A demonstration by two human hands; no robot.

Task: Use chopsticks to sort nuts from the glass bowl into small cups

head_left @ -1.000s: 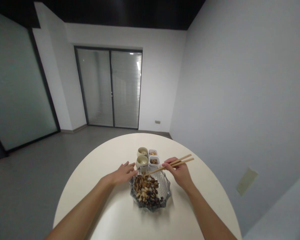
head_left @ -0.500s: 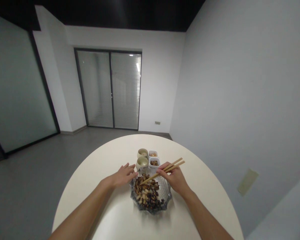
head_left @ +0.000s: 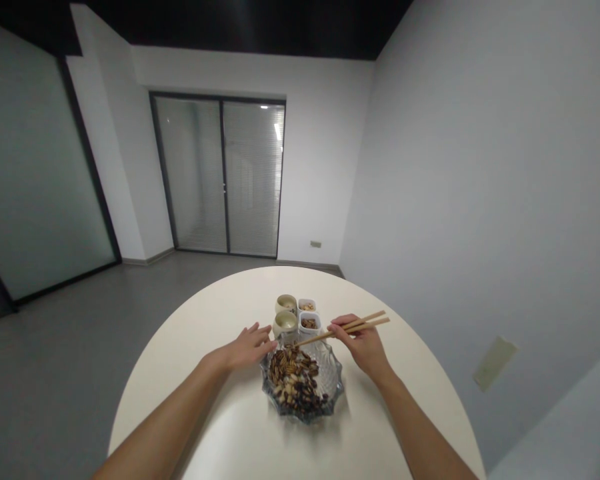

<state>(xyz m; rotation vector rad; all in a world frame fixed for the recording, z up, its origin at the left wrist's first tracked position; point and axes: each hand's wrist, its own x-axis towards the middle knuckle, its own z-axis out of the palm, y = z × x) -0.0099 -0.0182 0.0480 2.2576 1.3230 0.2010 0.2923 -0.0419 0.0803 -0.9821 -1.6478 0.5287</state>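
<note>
Locate the clear glass bowl (head_left: 331, 373), scalloped at the rim, standing on the round table (head_left: 253, 430). Inside, note near to far: dark, rounded pieces (head_left: 314, 403) toward the near side, pale kernels (head_left: 286, 387) next, then elongated brown seeds (head_left: 293, 363) up to the far left.

At the bowl's left rim: left hand (head_left: 251, 346) palm down, fingers loosely spread, holding nothing visible; contact with the glass not possible to confirm. At the right: right hand (head_left: 364, 343) closed in a pinch around wooden chopsticks (head_left: 315, 339), with tips near the bowl's far-left edge. Cannot tell whether gripping a piece.

Bring both tips level before pinching. Squeeze lightly to avoid skidding smooth seeds. Lift clear of the rim before traversing. Brace the bowl gently.

Directly beyond the bowl, note the nearer cup (head_left: 282, 333) and nearer white container (head_left: 310, 332); behind these, the farther cup (head_left: 279, 309) and farther white container (head_left: 307, 300).
</note>
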